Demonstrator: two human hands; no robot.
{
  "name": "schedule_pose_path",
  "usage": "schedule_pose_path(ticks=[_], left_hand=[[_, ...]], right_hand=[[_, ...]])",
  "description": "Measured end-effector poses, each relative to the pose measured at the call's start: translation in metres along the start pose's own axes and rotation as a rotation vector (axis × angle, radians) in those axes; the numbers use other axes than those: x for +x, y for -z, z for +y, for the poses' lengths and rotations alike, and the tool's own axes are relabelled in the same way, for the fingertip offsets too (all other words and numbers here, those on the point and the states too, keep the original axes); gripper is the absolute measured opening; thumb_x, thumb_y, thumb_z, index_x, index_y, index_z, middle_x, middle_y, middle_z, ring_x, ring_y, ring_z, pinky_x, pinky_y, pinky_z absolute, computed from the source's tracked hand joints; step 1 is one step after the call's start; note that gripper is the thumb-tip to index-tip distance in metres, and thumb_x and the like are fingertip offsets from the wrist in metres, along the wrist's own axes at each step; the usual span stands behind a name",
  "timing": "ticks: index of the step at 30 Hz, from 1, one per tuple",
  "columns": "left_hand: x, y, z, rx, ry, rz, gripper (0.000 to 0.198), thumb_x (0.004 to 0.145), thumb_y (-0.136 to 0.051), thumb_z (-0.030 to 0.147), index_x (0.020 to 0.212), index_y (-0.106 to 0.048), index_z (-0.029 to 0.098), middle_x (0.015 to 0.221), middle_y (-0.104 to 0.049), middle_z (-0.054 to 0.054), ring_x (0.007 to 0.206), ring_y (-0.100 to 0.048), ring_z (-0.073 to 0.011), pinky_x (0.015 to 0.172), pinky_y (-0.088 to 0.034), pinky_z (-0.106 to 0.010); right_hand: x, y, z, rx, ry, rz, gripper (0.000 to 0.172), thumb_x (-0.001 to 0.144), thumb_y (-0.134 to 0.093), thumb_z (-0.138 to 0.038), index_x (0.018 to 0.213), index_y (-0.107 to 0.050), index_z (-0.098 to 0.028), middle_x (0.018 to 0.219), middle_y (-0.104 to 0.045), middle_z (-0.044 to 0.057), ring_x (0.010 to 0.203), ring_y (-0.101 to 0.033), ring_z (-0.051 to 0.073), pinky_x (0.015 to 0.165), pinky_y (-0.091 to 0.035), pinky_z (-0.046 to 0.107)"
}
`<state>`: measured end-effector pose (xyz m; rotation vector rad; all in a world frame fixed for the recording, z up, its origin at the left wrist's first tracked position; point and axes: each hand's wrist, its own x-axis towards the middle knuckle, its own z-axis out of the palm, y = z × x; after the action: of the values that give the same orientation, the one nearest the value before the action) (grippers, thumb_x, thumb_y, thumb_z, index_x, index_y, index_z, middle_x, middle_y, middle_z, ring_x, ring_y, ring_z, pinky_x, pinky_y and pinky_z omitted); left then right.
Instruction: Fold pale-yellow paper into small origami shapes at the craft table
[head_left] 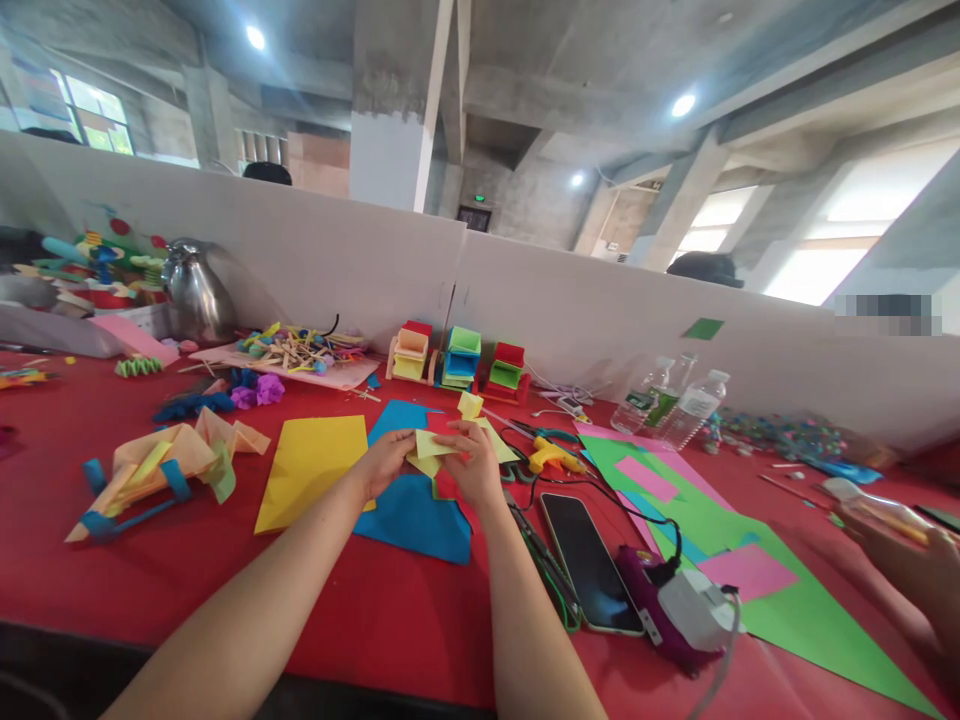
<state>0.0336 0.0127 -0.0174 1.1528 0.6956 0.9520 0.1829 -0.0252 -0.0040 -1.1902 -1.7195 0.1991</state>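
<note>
Between my two hands is a small piece of pale yellow paper (429, 444). My left hand (388, 462) pinches its left edge, and my right hand (472, 462) grips its right side with bent fingers. Below the hands lie blue paper (420, 520) and a partly covered piece of red paper. A bright yellow sheet (311, 460) lies just left of them. Beyond my fingers sits a little folded yellow paper piece (470, 405). A yellow glue gun (553, 456) rests to the right of my right hand.
A phone (592, 565) and a purple power strip (675, 610) with cables lie at right, beside green paper (795, 590). Folded paper models (461, 358) line the partition. Plastic bottles (694, 405) and a metal jug (196, 290) stand behind. Another person's hand (907, 550) is at far right.
</note>
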Motion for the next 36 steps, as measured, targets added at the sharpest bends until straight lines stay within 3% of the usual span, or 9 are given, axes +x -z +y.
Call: schedule_pose_path(ticks=[5, 11, 17, 21, 25, 30, 34, 36], left_hand=[[-0.002, -0.003, 0.003, 0.017, 0.009, 0.009, 0.026, 0.07, -0.061, 0.036, 0.085, -0.065, 0.015, 0.073, -0.067, -0.003, 0.066, -0.061, -0.0163, 0.06, -0.046, -0.026], [-0.004, -0.003, 0.003, -0.002, 0.077, 0.029, 0.015, 0.068, -0.062, 0.027, 0.076, -0.064, 0.014, 0.067, -0.067, -0.003, 0.064, -0.061, -0.0171, 0.057, -0.045, -0.026], [-0.001, -0.002, 0.002, -0.108, 0.082, 0.072, 0.014, 0.072, -0.058, 0.023, 0.079, -0.064, 0.012, 0.073, -0.069, -0.006, 0.064, -0.063, -0.017, 0.055, -0.046, -0.024], [-0.001, -0.002, 0.003, -0.19, 0.059, 0.085, 0.019, 0.07, -0.061, 0.017, 0.089, -0.063, 0.014, 0.079, -0.07, -0.006, 0.065, -0.064, -0.0166, 0.056, -0.048, -0.023], [0.0, -0.002, 0.002, -0.247, 0.071, 0.146, 0.012, 0.071, -0.063, 0.018, 0.081, -0.064, 0.012, 0.074, -0.07, -0.006, 0.062, -0.065, -0.0173, 0.054, -0.049, -0.024], [0.005, -0.001, 0.0, -0.328, 0.038, 0.281, 0.008, 0.071, -0.063, 0.017, 0.078, -0.06, 0.014, 0.07, -0.069, -0.003, 0.061, -0.065, -0.0155, 0.053, -0.049, -0.023], [0.009, -0.001, -0.004, -0.368, -0.003, 0.344, 0.008, 0.074, -0.06, 0.02, 0.079, -0.06, 0.015, 0.069, -0.068, -0.002, 0.061, -0.064, -0.0144, 0.056, -0.049, -0.024], [0.009, -0.002, -0.005, -0.373, -0.015, 0.366, 0.01, 0.073, -0.061, 0.022, 0.08, -0.06, 0.015, 0.07, -0.068, -0.003, 0.063, -0.065, -0.0146, 0.059, -0.049, -0.024]], right_hand=[[0.0, 0.001, -0.002, -0.011, 0.038, 0.001, 0.05, 0.064, -0.048, -0.001, 0.096, -0.07, -0.033, 0.108, -0.058, 0.002, 0.102, -0.045, 0.023, 0.09, -0.039, 0.039], [0.002, 0.002, 0.0, 0.066, -0.033, 0.101, 0.031, 0.072, -0.051, -0.012, 0.09, -0.071, -0.026, 0.097, -0.06, 0.006, 0.096, -0.048, 0.024, 0.087, -0.039, 0.041], [0.002, 0.004, 0.003, 0.281, -0.134, 0.101, 0.026, 0.078, -0.052, -0.027, 0.1, -0.065, -0.02, 0.098, -0.061, 0.006, 0.08, -0.057, 0.017, 0.071, -0.047, 0.031], [0.002, 0.003, 0.0, 0.421, -0.171, 0.029, 0.039, 0.075, -0.06, -0.033, 0.112, -0.058, -0.022, 0.105, -0.062, 0.006, 0.081, -0.06, 0.017, 0.07, -0.05, 0.03], [0.003, -0.003, 0.003, 0.482, -0.214, 0.052, 0.062, 0.07, -0.065, -0.033, 0.127, -0.041, -0.025, 0.105, -0.061, 0.006, 0.085, -0.061, 0.018, 0.072, -0.051, 0.03], [0.003, -0.008, 0.01, 0.425, -0.307, 0.137, 0.042, 0.072, -0.06, -0.036, 0.109, -0.049, -0.02, 0.091, -0.059, 0.005, 0.076, -0.059, 0.015, 0.065, -0.05, 0.029], [0.002, -0.007, 0.002, 0.319, -0.291, 0.141, 0.023, 0.07, -0.062, -0.034, 0.086, -0.057, -0.019, 0.088, -0.056, 0.004, 0.074, -0.055, 0.015, 0.066, -0.047, 0.028], [0.001, -0.007, -0.003, 0.267, -0.265, 0.117, 0.022, 0.069, -0.062, -0.032, 0.086, -0.06, -0.019, 0.09, -0.054, 0.004, 0.076, -0.054, 0.015, 0.068, -0.046, 0.029]])
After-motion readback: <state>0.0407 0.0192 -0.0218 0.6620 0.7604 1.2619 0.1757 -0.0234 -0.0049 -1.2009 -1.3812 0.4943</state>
